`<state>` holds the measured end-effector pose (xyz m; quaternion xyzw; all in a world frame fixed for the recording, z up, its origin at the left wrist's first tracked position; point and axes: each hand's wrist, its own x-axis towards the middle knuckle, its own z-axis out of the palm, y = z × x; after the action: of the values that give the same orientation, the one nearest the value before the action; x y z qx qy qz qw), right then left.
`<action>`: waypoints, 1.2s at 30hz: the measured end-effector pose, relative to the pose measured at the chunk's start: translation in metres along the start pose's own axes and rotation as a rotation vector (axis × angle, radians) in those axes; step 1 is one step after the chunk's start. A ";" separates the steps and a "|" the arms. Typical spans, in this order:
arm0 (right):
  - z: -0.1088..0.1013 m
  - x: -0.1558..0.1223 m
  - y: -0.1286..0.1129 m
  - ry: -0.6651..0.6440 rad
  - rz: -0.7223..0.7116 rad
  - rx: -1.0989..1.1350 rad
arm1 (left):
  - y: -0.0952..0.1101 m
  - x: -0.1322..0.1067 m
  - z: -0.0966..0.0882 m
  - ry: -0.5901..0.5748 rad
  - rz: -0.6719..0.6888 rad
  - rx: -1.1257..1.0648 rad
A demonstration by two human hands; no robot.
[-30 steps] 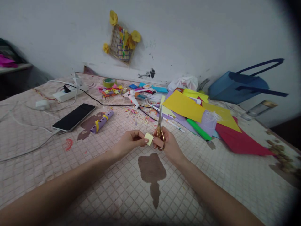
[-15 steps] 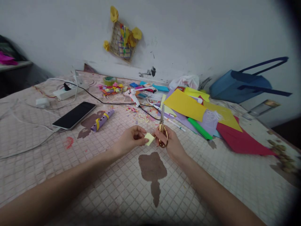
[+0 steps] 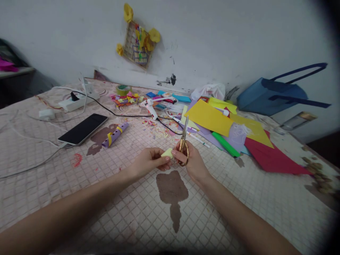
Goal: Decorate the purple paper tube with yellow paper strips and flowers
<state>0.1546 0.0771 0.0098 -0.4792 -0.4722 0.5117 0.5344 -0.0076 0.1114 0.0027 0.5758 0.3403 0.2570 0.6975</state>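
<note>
Between the fingers and thumb of my left hand (image 3: 152,159) is a small pale yellow piece of paper (image 3: 167,153). My right hand (image 3: 192,159) holds gold-handled scissors (image 3: 183,143), their closed blades pointing up and away from me. The right thumb and fingertips also touch the paper's right edge. Both hands are just above the tiled-pattern tablecloth (image 3: 127,212). Beyond the left hand lies a rolled purple paper tube (image 3: 115,135) with yellow bands and dark spots.
A phone (image 3: 83,129) on a cable and a power strip (image 3: 79,101) are at left. A glue gun (image 3: 151,108) stands at the back among paper scraps (image 3: 162,132). Coloured sheets (image 3: 209,117), a green roll (image 3: 225,144) and a blue bag (image 3: 271,96) are at right.
The paper has turned and now lies flatter between both hands, with the right fingertips on its edge. The scissors have tilted slightly to the right.
</note>
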 end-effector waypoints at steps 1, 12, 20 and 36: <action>0.000 0.000 0.000 -0.005 0.006 0.008 | -0.001 0.000 0.000 -0.002 -0.023 -0.019; 0.001 0.000 -0.001 -0.035 0.042 -0.016 | -0.001 0.001 -0.003 0.084 0.050 0.069; 0.000 0.000 0.001 -0.033 0.043 -0.038 | -0.001 0.001 -0.002 0.131 0.109 0.121; -0.001 -0.001 0.002 -0.073 0.044 -0.040 | 0.000 0.002 -0.005 0.148 0.121 0.161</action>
<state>0.1550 0.0766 0.0077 -0.4809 -0.4910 0.5309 0.4958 -0.0103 0.1165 0.0013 0.6288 0.3751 0.3121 0.6054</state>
